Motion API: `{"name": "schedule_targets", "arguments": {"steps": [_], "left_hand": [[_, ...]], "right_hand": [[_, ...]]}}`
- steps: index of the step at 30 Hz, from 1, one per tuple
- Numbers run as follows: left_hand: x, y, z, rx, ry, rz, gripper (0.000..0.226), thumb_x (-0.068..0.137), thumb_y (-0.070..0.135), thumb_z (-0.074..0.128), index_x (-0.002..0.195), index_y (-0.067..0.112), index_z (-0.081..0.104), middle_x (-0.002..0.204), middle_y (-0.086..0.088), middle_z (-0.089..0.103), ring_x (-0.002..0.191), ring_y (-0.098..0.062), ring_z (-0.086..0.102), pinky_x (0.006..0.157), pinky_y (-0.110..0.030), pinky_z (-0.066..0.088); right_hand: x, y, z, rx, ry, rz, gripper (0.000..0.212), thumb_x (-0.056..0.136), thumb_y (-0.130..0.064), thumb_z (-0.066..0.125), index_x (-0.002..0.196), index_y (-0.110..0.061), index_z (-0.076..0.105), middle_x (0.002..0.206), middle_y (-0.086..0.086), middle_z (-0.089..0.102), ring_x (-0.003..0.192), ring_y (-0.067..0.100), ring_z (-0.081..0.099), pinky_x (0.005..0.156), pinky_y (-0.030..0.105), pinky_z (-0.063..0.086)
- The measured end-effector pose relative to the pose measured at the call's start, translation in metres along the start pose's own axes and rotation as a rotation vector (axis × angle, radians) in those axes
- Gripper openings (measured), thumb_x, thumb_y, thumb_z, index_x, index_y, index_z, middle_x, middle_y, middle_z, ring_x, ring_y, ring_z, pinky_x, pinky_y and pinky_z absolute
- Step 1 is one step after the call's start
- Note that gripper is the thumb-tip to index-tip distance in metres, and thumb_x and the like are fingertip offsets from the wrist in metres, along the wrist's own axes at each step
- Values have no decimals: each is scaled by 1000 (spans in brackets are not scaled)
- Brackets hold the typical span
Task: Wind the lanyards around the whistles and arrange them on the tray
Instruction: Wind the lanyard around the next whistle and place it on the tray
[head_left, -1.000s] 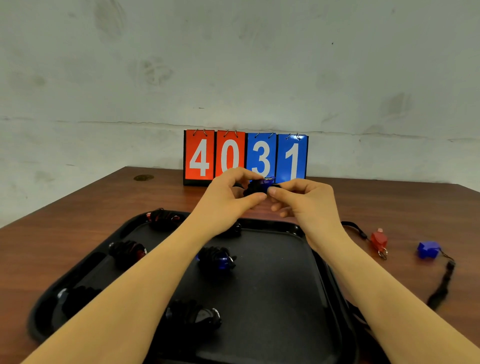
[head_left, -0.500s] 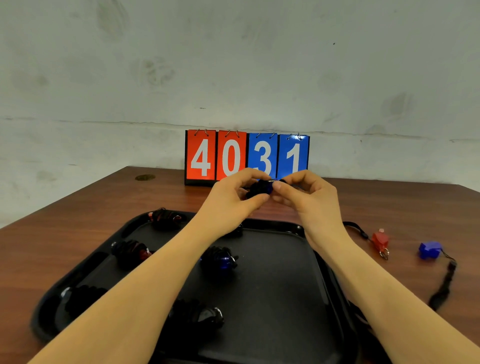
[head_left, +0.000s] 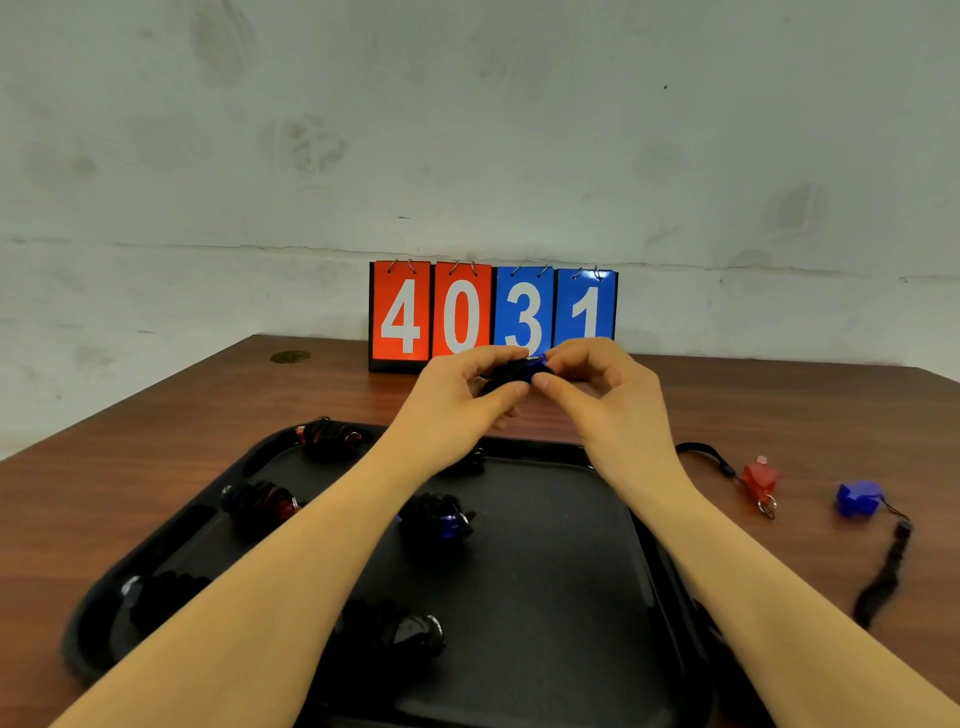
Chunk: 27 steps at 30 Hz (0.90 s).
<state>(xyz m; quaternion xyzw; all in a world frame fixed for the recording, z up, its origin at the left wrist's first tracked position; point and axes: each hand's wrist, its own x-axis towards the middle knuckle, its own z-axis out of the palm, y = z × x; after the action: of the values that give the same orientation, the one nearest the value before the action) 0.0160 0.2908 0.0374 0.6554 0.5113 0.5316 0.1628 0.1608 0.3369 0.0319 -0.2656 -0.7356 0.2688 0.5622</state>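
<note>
Above the far edge of the black tray (head_left: 561, 597), my left hand (head_left: 457, 395) and my right hand (head_left: 602, 395) pinch one blue whistle (head_left: 514, 373) wrapped in black lanyard between their fingertips. Several wound whistles lie on the tray: one at the far left corner (head_left: 332, 439), a red one (head_left: 262, 504), a blue one (head_left: 441, 517), one at the near left (head_left: 161, 597) and one near the front (head_left: 400, 631). On the table to the right lie a red whistle (head_left: 759, 480) and a blue whistle (head_left: 857, 499), each with its black lanyard loose.
A flip scoreboard (head_left: 493, 314) reading 4031 stands at the back of the brown wooden table (head_left: 779, 415), against a pale wall. The blue whistle's loose lanyard (head_left: 883, 577) trails toward the table's right front. A small round brass fitting (head_left: 291, 357) sits at the far left.
Both hands have lifted slightly and stayed together on the wrapped blue whistle, the fingers shifting around it. Nothing else on the tray or table has moved.
</note>
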Motion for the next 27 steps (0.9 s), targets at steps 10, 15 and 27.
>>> {"name": "schedule_targets", "arguments": {"steps": [10,15,27], "left_hand": [[0,-8,0,152,-32,54,24,86,15,62,108,21,57,105,11,63,101,-3,58,91,-22,47],[1,-10,1,127,-73,54,22,87,13,60,106,21,53,104,16,60,103,1,55,85,-13,44],[2,-4,7,-163,-91,-94,13,95,8,43,107,10,47,102,4,56,94,-4,54,72,-7,45]], "right_hand": [[2,4,-4,-137,-121,-91,12,81,-3,67,85,-13,63,91,-10,62,90,2,61,83,10,47],[4,2,-10,-200,-180,-133,10,81,-3,67,85,-12,65,90,-3,65,90,4,62,84,11,48],[5,-1,-11,-222,-185,-147,9,80,-10,70,88,-12,66,87,-3,66,85,3,61,80,12,49]]}}
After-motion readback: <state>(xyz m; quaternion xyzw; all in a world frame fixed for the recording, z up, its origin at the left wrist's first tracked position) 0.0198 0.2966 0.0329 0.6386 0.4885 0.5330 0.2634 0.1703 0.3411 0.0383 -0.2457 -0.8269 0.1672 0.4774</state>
